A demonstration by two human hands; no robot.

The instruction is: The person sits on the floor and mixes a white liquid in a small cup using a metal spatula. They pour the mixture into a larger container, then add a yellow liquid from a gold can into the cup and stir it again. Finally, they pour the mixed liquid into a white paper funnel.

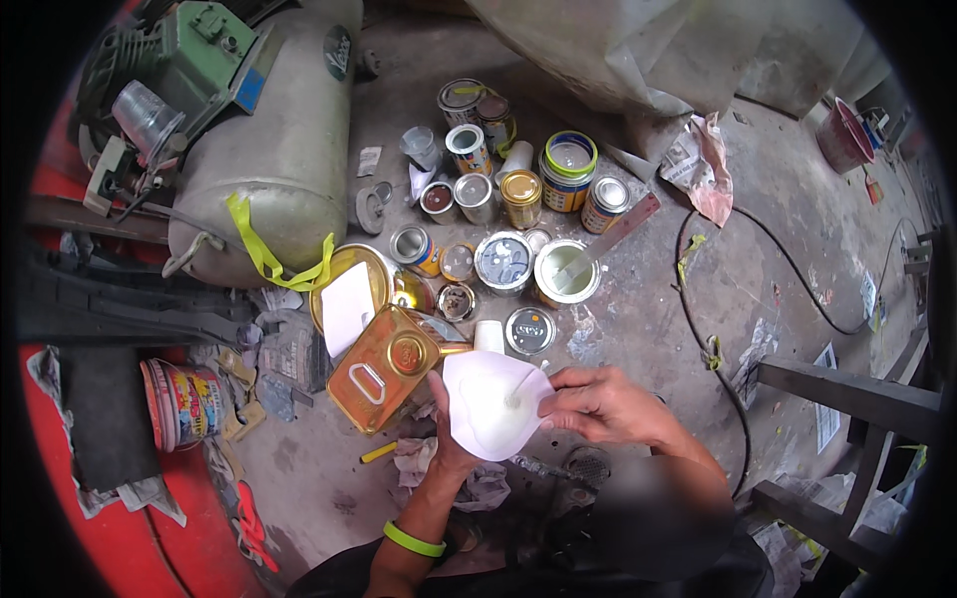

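A white paper cone strainer (490,401) is held between my two hands, its wide mouth facing up. My left hand (446,434) is wrapped round its left side, with most of the fingers hidden behind the paper. At the right rim, my right hand (598,404) pinches the edge between thumb and fingers. Just left of the cone stands a rectangular gold metal can (371,384) with a handle and a round cap. Beyond the cone are a white cup (488,337) and an open can of pale paint (568,289), in which a flat stirring stick (623,227) leans.
Several paint cans (504,261) crowd the concrete floor ahead. An air compressor tank (264,140) lies at the far left, and a paint bucket (184,404) stands nearer. A black hose (703,344) runs along the right, beside a metal frame (847,389). Crumpled paper (478,485) lies below my hands.
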